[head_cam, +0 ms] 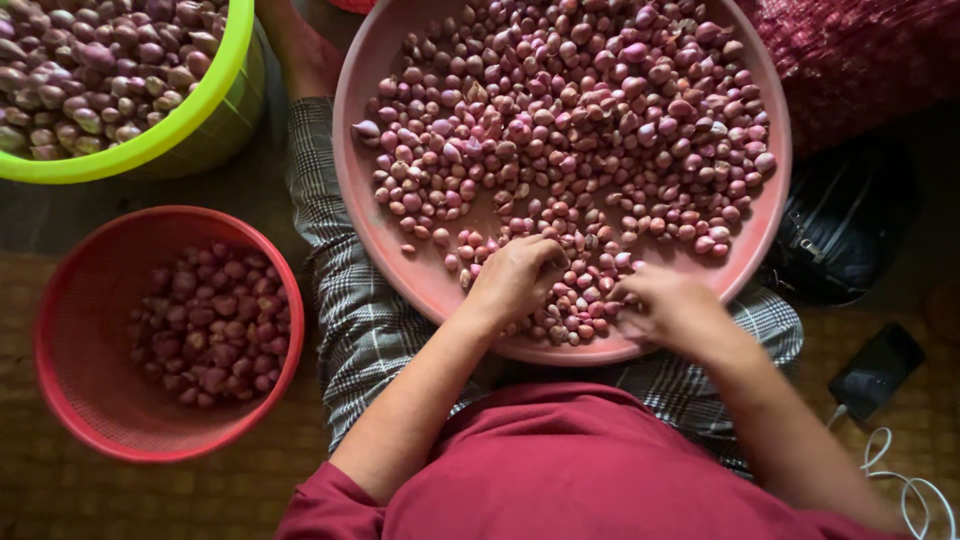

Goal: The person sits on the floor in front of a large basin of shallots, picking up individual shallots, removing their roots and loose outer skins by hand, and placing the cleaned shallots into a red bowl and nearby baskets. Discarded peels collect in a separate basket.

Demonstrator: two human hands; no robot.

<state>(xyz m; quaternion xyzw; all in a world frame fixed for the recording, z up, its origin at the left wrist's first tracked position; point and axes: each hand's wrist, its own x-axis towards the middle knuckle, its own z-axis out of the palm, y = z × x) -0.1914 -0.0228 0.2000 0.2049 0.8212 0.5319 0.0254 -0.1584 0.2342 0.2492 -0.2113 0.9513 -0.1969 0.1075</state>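
A wide pink round tray (372, 60) rests on my lap, heaped with several small purple-red shallots (580, 110). My left hand (512, 280) lies on the shallots near the tray's near edge, fingers curled down among them. My right hand (668, 305) sits beside it to the right, fingers also bent into the shallots at the tray's near rim. Whether either hand pinches a single shallot is hidden by the fingers.
A red plastic basket (75, 350) with shallots in its bottom stands on the mat at my left. A lime-green basket (215, 95) full of shallots is at the top left. A dark bag (840, 225), a phone (877, 368) and a white cable (915, 490) lie at right.
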